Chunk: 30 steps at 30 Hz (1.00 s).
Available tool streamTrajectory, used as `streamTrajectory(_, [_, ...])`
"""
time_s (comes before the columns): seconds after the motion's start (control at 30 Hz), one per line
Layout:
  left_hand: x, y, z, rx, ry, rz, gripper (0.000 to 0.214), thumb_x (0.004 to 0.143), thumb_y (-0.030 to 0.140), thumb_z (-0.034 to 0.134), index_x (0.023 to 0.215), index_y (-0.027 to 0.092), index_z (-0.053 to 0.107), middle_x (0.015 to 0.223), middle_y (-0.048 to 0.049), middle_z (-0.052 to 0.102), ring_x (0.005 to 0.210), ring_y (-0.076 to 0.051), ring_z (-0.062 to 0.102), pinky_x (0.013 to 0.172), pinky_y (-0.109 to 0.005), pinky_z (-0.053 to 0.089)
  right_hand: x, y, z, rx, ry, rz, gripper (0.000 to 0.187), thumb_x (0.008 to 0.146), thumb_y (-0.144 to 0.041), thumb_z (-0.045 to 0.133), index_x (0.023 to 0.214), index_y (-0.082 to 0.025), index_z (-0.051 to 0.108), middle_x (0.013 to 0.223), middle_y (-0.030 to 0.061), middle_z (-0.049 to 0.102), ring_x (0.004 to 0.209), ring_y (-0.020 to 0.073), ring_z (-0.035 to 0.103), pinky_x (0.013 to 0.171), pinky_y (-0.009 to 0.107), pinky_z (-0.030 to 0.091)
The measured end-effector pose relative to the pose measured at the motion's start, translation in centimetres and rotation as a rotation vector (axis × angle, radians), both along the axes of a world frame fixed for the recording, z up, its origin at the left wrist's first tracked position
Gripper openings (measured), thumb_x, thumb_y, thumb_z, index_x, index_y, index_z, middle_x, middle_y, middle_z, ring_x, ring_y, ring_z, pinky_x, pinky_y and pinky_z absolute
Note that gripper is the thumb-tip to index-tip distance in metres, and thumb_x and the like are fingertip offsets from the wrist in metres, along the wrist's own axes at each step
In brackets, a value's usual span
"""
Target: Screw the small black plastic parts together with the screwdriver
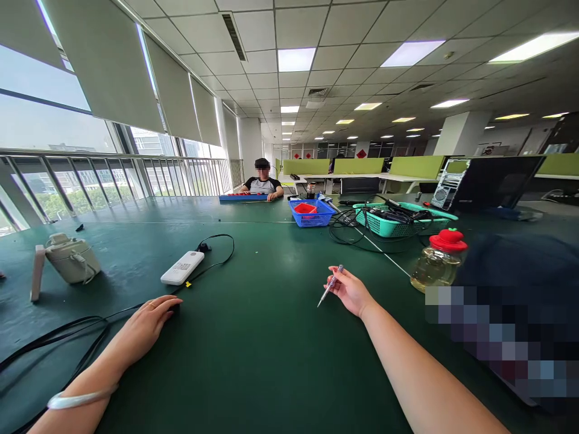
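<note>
The right hand (350, 291), a little right of the middle of the frame, pinches a thin screwdriver (330, 286) between the fingertips; its tip points down and left, above the green table (253, 361). The left hand (147, 325), in the lower left, lies palm down with the fingers curved over a small dark object that is mostly hidden, so I cannot tell what it is. Black cables (54, 337) run from under this hand to the left edge. A pale bracelet (81, 399) sits on the left wrist.

Above the left hand lies a white power strip (182, 267) with a black cord. Further left stands a white device (72, 258). To the right of the screwdriver stands a glass jar (436, 265) with a red lid. In the upper middle are a blue basket (312, 214) and a teal basket (393, 220) full of cables. Far behind, another person (262, 181) sits at the table.
</note>
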<state>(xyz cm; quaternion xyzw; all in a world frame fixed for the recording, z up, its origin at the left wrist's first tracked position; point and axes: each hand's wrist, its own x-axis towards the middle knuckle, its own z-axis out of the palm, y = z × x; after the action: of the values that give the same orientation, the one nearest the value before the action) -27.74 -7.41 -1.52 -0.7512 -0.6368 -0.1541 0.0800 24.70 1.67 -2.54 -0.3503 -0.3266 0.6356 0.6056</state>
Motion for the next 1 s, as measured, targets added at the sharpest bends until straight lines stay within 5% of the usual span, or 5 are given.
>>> streamTrajectory(1.0, [-0.25, -0.01, 0.45, 0.011, -0.171, 0.027, 0.054, 0.088, 0.056, 0.038, 0.114, 0.025, 0.072, 0.119, -0.007, 0.071, 0.108, -0.027, 0.067, 0.098, -0.04, 0.053, 0.01, -0.12, 0.07, -0.002, -0.005, -0.002, 0.017, 0.073, -0.025, 0.082, 0.084, -0.019, 0.071, 0.065, 0.0002, 0.064, 0.065, 0.0144, 0.063, 0.075, 0.034, 0.058])
